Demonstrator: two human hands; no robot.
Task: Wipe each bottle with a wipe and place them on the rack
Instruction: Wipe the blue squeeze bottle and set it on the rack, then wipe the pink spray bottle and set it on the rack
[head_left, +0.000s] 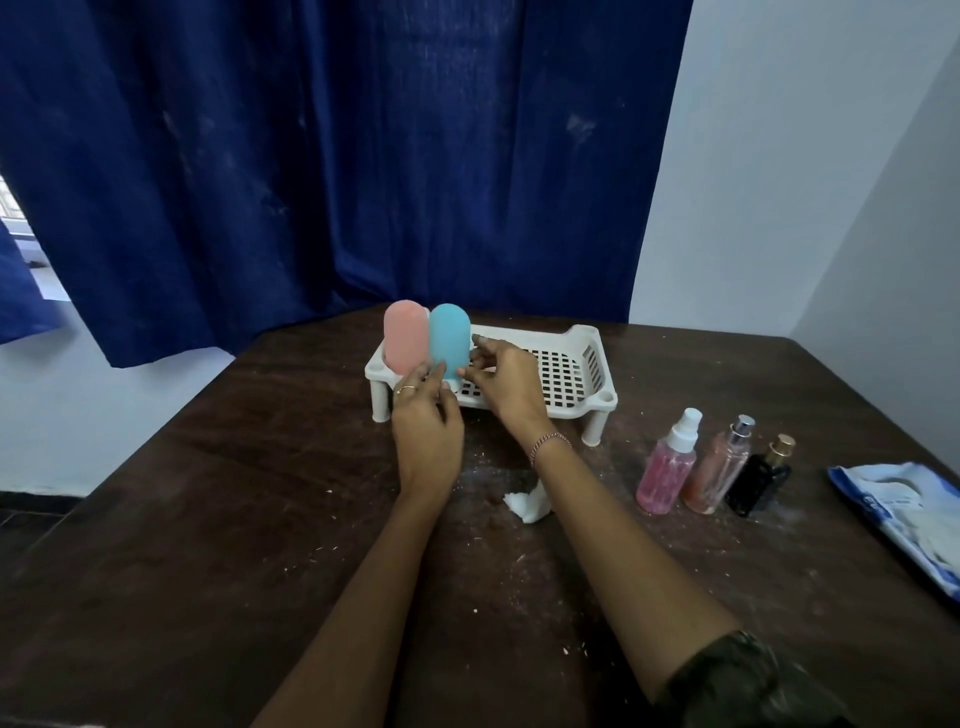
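Three bottles (719, 462) stand on the counter (208, 519) nearest the right grip (506, 387), whose loose fingertips (479, 341) touch the upright blue bottle (449, 338) on the rack (571, 374) while the left grip (426, 431) holds its base.

Dark wooden surface (208, 545), scattered with pale crumbs and dust. A white slotted rack (592, 364) stands on short legs toward the far edge. Near the middle lies a crumpled white wipe (527, 504). To the right of it, three bottles stand upright in a close row: a pink spray bottle (665, 473), a peach bottle (719, 467) and a black bottle (758, 480) with a gold cap. A blue-and-white wipe pack (904, 514) lies flat at the right edge, apart from the bottles.
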